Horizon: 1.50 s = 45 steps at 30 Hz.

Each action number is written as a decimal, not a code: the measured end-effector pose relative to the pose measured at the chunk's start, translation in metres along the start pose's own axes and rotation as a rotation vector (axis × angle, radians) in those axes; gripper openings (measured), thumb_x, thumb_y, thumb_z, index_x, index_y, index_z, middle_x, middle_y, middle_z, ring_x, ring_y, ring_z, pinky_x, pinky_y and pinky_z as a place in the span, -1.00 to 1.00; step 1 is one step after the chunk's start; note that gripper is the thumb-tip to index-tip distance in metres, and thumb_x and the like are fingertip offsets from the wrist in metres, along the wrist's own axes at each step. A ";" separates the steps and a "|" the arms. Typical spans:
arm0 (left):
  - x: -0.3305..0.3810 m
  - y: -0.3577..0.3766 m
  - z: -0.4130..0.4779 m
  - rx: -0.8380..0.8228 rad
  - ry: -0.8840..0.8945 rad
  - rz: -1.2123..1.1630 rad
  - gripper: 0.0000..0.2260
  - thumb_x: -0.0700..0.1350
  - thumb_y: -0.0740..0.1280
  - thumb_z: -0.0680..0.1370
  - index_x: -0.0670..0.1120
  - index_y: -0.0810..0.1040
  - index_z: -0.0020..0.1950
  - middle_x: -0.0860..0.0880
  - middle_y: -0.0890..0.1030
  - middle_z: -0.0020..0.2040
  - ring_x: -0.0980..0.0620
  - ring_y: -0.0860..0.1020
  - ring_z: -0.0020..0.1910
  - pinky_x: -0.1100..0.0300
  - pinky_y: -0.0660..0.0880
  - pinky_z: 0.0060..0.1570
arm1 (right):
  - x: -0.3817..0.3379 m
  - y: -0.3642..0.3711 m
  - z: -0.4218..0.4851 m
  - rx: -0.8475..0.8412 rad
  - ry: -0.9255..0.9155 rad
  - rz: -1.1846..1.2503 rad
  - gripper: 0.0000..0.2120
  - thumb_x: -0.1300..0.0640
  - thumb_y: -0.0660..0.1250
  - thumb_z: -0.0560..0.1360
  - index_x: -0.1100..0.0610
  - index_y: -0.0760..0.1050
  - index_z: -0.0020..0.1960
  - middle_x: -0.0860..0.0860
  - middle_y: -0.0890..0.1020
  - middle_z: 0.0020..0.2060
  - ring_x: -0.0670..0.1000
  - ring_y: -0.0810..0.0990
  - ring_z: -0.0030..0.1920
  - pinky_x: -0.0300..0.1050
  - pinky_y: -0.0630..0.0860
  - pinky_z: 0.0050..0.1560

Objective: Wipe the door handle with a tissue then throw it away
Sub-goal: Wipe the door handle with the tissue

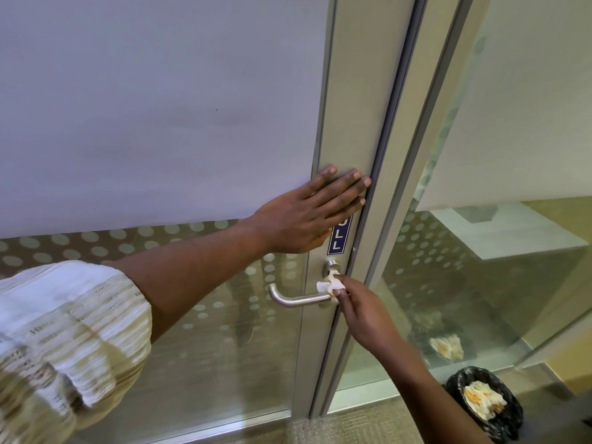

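Observation:
A brushed-metal lever door handle [293, 300] sticks out leftwards from the grey frame of a glass door. My right hand [362, 310] pinches a small crumpled white tissue [330, 285] against the handle's base, just under the round lock cylinder [332, 265]. My left hand [312, 211] lies flat with spread fingers on the door frame above, partly covering a blue PULL label [340, 237]. A small bin [485, 403] with a black liner stands on the floor at the lower right, with crumpled paper inside it.
The door's glass [160, 107] is frosted above and dotted below. A fixed glass panel [480, 251] stands to the right of the frame, showing a reflection of the bin. Carpet [368, 424] covers the floor.

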<state>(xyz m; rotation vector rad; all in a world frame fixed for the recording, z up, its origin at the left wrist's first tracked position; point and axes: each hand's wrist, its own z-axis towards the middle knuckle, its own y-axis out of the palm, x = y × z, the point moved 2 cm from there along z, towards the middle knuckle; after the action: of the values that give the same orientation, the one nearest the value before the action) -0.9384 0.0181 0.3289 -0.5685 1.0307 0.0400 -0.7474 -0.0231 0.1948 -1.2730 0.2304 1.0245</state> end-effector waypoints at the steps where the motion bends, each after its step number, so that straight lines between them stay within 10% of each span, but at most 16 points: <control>1: 0.000 0.000 0.000 -0.001 -0.003 -0.006 -0.39 0.08 -0.02 0.74 -0.19 0.01 0.73 -0.28 0.02 0.71 -0.26 0.02 0.70 -0.22 -0.17 0.64 | -0.003 0.003 0.001 0.044 0.036 0.010 -0.74 0.13 0.21 0.65 -0.14 0.53 0.23 -0.17 0.63 -0.04 -0.25 0.54 -0.14 -0.26 0.42 -0.15; 5: 0.000 0.001 0.000 0.021 -0.017 -0.020 -0.39 0.06 0.02 0.73 -0.20 0.04 0.72 -0.28 0.05 0.71 -0.26 0.04 0.69 -0.22 -0.17 0.65 | -0.027 0.029 0.000 0.157 0.175 -0.251 -0.71 0.18 0.19 0.59 -0.11 0.53 0.21 0.01 0.68 0.02 0.12 0.66 -0.08 -0.08 0.49 -0.18; 14: 0.001 0.003 -0.001 0.032 -0.020 -0.032 -0.39 0.04 0.02 0.73 -0.21 0.02 0.72 -0.28 0.03 0.71 -0.27 0.01 0.70 -0.22 -0.20 0.66 | -0.012 0.009 0.009 0.037 0.092 -0.149 -0.71 0.16 0.19 0.63 -0.06 0.58 0.23 0.04 0.66 -0.04 0.10 0.62 -0.05 -0.04 0.51 -0.12; 20: 0.001 0.004 0.000 0.026 -0.018 -0.049 -0.40 0.04 0.01 0.74 -0.20 0.03 0.72 -0.28 0.03 0.71 -0.27 0.01 0.70 -0.22 -0.19 0.66 | -0.013 0.020 0.009 0.170 0.189 0.121 -0.72 0.24 0.20 0.62 0.05 0.60 0.21 -0.18 0.69 -0.10 -0.10 0.62 -0.02 -0.54 0.36 -0.04; 25: 0.001 0.004 -0.001 0.019 -0.023 -0.046 -0.40 0.04 0.01 0.74 -0.20 0.03 0.72 -0.28 0.02 0.71 -0.27 0.00 0.70 -0.22 -0.19 0.66 | -0.025 0.030 -0.009 0.175 0.348 0.328 -0.70 0.18 0.13 0.67 -0.06 0.56 0.23 -0.15 0.72 -0.02 -0.08 0.68 -0.16 -0.08 0.64 -0.01; 36: 0.000 0.000 0.000 0.005 -0.026 -0.015 -0.41 0.03 0.01 0.73 -0.19 0.04 0.72 -0.27 0.03 0.71 -0.25 0.02 0.70 -0.21 -0.17 0.66 | -0.080 0.071 -0.021 0.269 0.451 0.484 -0.69 0.21 0.15 0.66 0.01 0.59 0.27 -0.06 0.72 0.01 -0.03 0.69 0.00 0.00 0.61 0.11; 45: 0.000 -0.004 -0.001 -0.004 -0.036 -0.038 -0.38 0.04 0.09 0.71 -0.18 0.08 0.72 -0.26 0.06 0.71 -0.24 0.04 0.70 -0.21 -0.08 0.66 | -0.093 0.088 -0.028 -0.083 0.257 0.537 -0.67 0.22 0.17 0.65 -0.01 0.57 0.31 0.04 0.72 0.01 -0.07 0.69 -0.11 -0.13 0.65 0.01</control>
<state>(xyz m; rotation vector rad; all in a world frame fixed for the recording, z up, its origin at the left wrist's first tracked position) -0.9382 0.0138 0.3299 -0.5883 0.9853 0.0187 -0.8539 -0.0992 0.1865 -1.4558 0.7645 1.3293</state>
